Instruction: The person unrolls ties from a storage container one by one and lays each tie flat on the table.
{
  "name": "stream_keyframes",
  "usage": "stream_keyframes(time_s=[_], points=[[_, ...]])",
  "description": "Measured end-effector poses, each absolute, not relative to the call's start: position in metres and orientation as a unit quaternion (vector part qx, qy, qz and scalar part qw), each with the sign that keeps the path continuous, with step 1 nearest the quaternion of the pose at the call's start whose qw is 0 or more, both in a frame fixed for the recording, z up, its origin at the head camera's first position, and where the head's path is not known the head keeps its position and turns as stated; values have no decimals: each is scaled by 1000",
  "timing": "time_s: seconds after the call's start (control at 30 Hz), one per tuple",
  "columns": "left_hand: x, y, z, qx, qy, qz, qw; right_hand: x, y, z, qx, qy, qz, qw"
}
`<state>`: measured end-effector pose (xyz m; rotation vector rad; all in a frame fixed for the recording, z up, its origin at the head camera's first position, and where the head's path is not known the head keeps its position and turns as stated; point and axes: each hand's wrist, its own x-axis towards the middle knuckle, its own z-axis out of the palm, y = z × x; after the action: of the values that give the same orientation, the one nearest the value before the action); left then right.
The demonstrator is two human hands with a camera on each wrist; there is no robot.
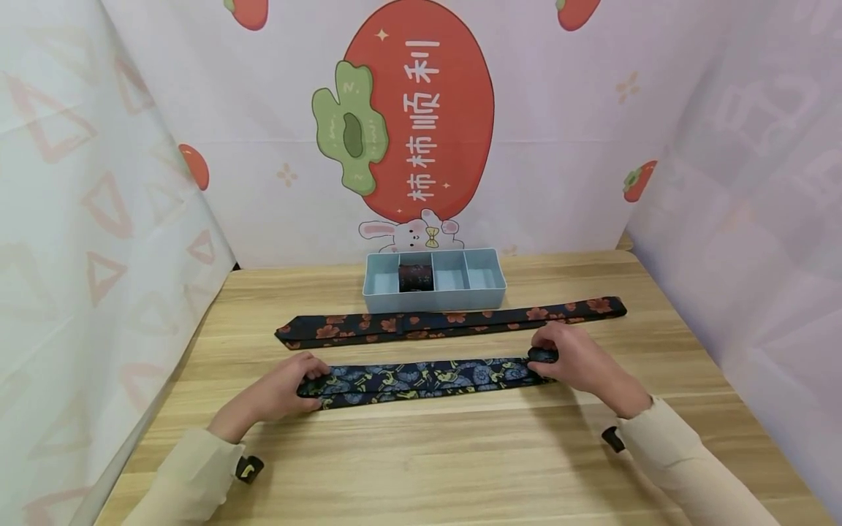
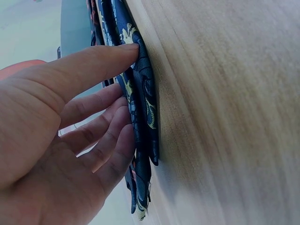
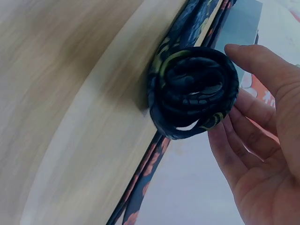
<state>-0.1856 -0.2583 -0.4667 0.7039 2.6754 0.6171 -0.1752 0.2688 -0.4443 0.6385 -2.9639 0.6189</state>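
A dark blue necktie (image 1: 427, 376) with blue and yellow figures lies lengthwise across the table, its right end wound into a small coil (image 3: 194, 93). My right hand (image 1: 579, 361) holds that coil between thumb and fingers. At the flat left end, my left hand (image 1: 283, 387) grips the tie by its edges; the left wrist view has the thumb (image 2: 93, 65) on one edge and the fingers against the other. Behind it lies a second necktie (image 1: 454, 321), black with orange flowers, stretched out and folded lengthwise.
At the back stands a light blue box (image 1: 434, 301) with several compartments. One compartment holds a rolled dark necktie (image 1: 416, 277). The wooden table (image 1: 421, 467) meets printed cloth (image 1: 559, 146) at the back and sides.
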Motion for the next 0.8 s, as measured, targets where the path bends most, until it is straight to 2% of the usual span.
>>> stream_keyframes(time_s=[0.2,0.8], points=[[-184,-258,-464,246,933,217,151,-173,283,-442,190,-962,194,40],[-183,-258,-463,256,930,220,143,-164,313,-439,150,-970,188,23]])
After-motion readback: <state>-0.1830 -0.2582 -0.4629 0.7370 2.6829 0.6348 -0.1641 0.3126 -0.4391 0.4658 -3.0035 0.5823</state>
